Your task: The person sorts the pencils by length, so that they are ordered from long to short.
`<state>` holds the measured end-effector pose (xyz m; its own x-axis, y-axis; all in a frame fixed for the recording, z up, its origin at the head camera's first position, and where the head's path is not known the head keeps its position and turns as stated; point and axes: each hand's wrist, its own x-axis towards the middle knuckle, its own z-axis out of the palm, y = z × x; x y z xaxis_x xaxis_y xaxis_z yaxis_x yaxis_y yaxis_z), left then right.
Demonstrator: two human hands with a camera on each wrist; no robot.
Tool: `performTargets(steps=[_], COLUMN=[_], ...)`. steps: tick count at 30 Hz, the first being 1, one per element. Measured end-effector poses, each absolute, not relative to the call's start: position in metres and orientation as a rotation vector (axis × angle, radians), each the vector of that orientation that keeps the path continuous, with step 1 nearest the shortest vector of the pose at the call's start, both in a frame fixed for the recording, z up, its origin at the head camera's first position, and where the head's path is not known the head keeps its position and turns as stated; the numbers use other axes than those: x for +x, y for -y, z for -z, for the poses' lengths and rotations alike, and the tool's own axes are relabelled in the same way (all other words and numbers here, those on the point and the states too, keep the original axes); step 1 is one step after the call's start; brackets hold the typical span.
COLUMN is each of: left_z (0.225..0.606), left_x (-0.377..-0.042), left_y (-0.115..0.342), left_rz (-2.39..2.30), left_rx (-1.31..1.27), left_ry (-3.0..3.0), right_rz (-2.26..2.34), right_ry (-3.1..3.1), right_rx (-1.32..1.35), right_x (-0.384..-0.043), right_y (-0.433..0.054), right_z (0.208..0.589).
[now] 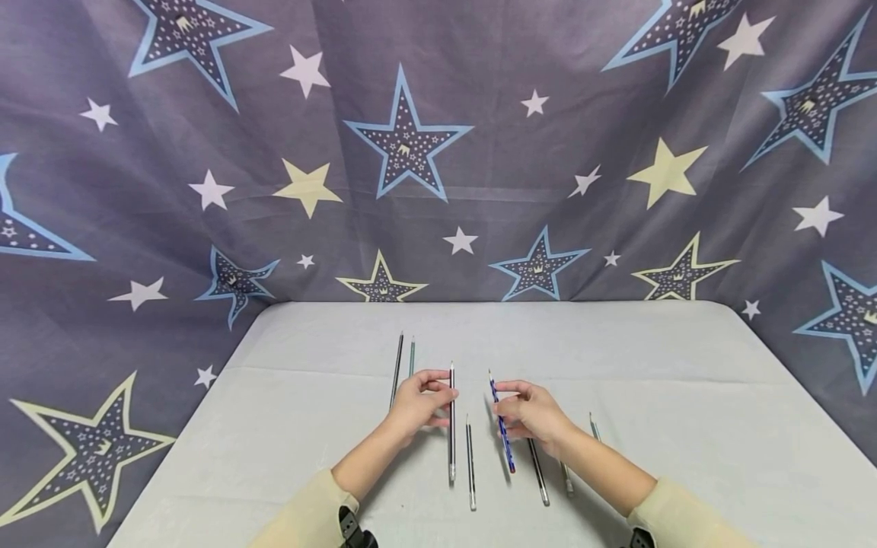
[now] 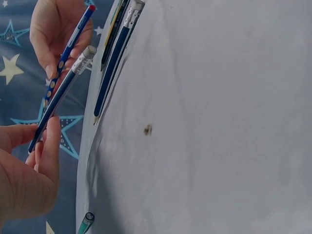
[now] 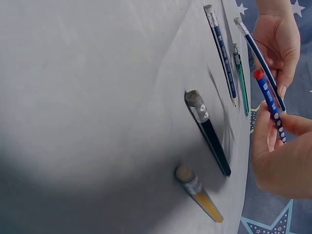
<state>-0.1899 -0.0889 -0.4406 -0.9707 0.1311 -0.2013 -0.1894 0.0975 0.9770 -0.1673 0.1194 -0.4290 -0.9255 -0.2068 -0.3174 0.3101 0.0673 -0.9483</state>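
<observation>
My left hand (image 1: 419,403) pinches a dark pencil (image 1: 452,434) with a pale eraser, its tip pointing away from me. To the right of it, my right hand (image 1: 537,415) pinches a blue pencil (image 1: 505,441); in the right wrist view this blue pencil (image 3: 267,92) has a red end and pale dimples. Both pencils are held above the table, apart in the head view. Between and below the hands a dark pencil (image 1: 470,468) lies on the cloth. Another dark pencil (image 1: 538,476) lies partly hidden under my right hand.
Beyond my left hand lie a dark pencil (image 1: 397,369) and a teal pencil (image 1: 412,356). By my right forearm are a partly hidden pencil (image 1: 568,481) and a greenish pencil (image 1: 594,428). A white cloth covers the table (image 1: 651,342); a star-patterned curtain (image 1: 479,167) hangs behind.
</observation>
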Motion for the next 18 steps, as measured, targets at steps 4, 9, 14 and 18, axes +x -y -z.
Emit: performTargets(steps=[4,9,14,18], left_z=[0.4383,0.4363,0.4332,0.4305], left_x=[-0.1905,-0.1916,-0.1939,-0.1982], left_y=[0.0900,0.0919,0.0931,0.0938], left_rz=[-1.955,-1.953,-1.947,-1.943], left_rx=[-0.064,-0.068,-0.063,-0.079], left_ry=[-2.159,-2.182,-2.200,-2.214], right_rz=[1.921,1.922,1.926,1.928], right_ry=[-1.973,-1.959,-1.963,-1.970], right_rx=[0.091,0.061,0.054,0.058], right_x=[-0.1672,-0.1667,-0.1667,-0.1668], right_y=[-0.1199,-0.1212,-0.1225,-0.1228], right_z=[0.4293,0.4307,0.4314,0.4318])
